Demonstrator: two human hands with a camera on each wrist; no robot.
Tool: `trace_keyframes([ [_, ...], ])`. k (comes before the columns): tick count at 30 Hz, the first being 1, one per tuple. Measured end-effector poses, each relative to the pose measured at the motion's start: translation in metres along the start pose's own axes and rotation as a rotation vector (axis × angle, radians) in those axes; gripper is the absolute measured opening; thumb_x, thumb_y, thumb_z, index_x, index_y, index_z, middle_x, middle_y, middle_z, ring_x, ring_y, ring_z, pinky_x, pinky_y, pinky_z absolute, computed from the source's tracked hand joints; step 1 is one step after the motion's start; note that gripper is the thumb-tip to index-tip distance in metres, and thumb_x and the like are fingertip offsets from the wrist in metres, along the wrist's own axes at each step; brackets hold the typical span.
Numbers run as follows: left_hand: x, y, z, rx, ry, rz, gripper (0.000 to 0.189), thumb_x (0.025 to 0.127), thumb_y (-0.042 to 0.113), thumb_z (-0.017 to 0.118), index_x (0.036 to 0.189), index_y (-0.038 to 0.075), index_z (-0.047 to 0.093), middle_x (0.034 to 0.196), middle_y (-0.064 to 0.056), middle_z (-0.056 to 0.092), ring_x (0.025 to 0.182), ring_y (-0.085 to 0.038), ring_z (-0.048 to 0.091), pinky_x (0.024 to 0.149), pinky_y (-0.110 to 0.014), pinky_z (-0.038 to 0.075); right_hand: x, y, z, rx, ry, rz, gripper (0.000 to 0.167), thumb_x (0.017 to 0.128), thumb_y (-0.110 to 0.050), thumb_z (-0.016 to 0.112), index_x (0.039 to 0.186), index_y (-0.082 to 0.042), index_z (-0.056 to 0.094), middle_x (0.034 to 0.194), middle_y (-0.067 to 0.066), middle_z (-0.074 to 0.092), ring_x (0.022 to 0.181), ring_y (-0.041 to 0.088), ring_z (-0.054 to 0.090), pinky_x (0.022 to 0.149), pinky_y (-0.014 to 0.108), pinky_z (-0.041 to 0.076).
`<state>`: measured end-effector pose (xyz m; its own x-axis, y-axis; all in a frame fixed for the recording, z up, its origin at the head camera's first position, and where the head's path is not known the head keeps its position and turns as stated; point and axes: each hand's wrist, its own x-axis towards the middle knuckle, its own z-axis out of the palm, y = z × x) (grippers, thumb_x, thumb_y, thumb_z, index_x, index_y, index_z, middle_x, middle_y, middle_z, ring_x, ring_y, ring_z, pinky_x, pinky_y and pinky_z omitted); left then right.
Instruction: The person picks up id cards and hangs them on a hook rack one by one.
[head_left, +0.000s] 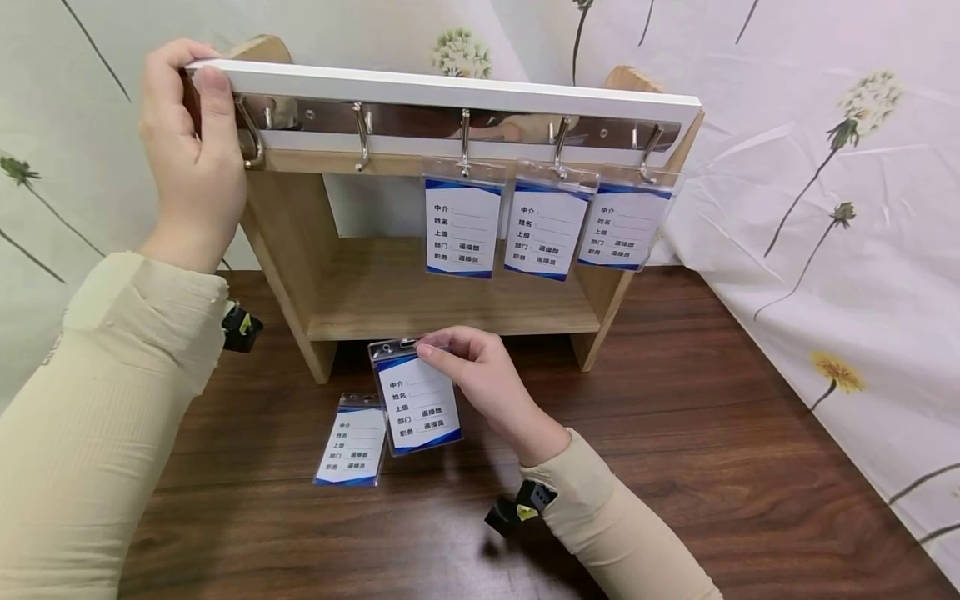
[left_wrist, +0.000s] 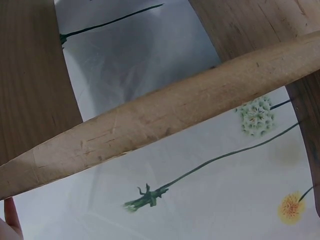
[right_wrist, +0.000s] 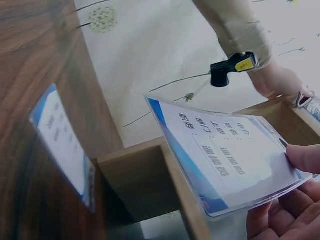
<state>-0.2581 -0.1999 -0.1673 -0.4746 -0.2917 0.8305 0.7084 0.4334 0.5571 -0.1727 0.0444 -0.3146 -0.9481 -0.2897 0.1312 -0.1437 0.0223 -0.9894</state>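
Note:
My right hand (head_left: pixel 487 379) pinches a badge holder (head_left: pixel 418 400) by its top edge, thumb on the front. In the right wrist view the held badge (right_wrist: pixel 225 155) is tilted, its printed side showing. A second badge (head_left: pixel 351 442) lies on the table just left of it. With my left hand (head_left: pixel 191 150) I grip the left end of the white hook rail (head_left: pixel 450 82), thumb over the front. From the rail's three right-hand hooks hang badges: one on the middle hook (head_left: pixel 463 225), one beside it (head_left: pixel 551 225) and one at the far right (head_left: pixel 626 221). The two left hooks (head_left: pixel 362 137) bear nothing.
A wooden shelf stand (head_left: pixel 450 287) carries the rail and stands on the dark wooden table (head_left: pixel 712 467). Behind it hangs a white cloth (head_left: pixel 787 150) printed with flowers. Black cameras sit on both wrists, the right one (head_left: pixel 521 507) close over the table.

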Motion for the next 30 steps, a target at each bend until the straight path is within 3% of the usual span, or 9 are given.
trace_keyframes([
  [8,0.0,0.002,0.001,-0.023,0.0,0.002,0.018,0.101,0.01,0.044,0.11,0.016,0.059,0.099,0.016,0.047,0.096,0.0,0.047,0.09,-0.018,0.033,0.004,-0.02,0.001,0.011,-0.006,-0.086,0.024,0.095,-0.012,0.063,0.11,0.006,0.069,0.106,0.018,0.07,0.087,0.008,0.059,0.077,0.024,0.045],
  [20,-0.001,0.0,-0.001,-0.022,-0.004,0.003,0.018,0.102,0.01,0.043,0.11,0.017,0.058,0.101,0.016,0.048,0.097,0.001,0.048,0.091,-0.017,0.034,0.015,-0.04,0.0,0.007,-0.017,-0.267,0.023,0.097,-0.008,0.059,0.112,0.007,0.066,0.106,0.022,0.068,0.084,0.008,0.059,0.074,0.025,0.045],
  [30,-0.001,0.002,-0.001,-0.034,-0.007,0.003,0.018,0.102,0.01,0.044,0.11,0.016,0.058,0.101,0.015,0.048,0.096,0.0,0.048,0.09,-0.017,0.034,0.022,-0.059,0.003,-0.01,0.004,-0.327,0.021,0.097,-0.006,0.058,0.11,0.009,0.066,0.102,0.025,0.068,0.079,0.008,0.058,0.07,0.023,0.044],
])
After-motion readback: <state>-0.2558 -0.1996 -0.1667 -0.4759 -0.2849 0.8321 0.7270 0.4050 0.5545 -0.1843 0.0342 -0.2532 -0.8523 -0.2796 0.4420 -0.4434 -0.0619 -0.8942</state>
